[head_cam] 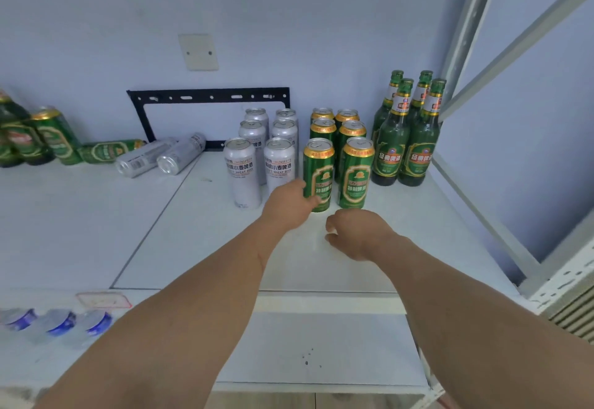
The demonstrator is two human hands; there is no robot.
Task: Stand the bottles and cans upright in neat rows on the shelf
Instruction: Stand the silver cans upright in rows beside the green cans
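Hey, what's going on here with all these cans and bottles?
A person is lining up drinks on a white shelf. The left hand grips the front green can of the green rows; the right hand hovers nearby, loosely curled, holding nothing. Silver cans and green bottles already stand upright in rows. Two silver cans and a green can lie on their sides to the left, not yet stood up.
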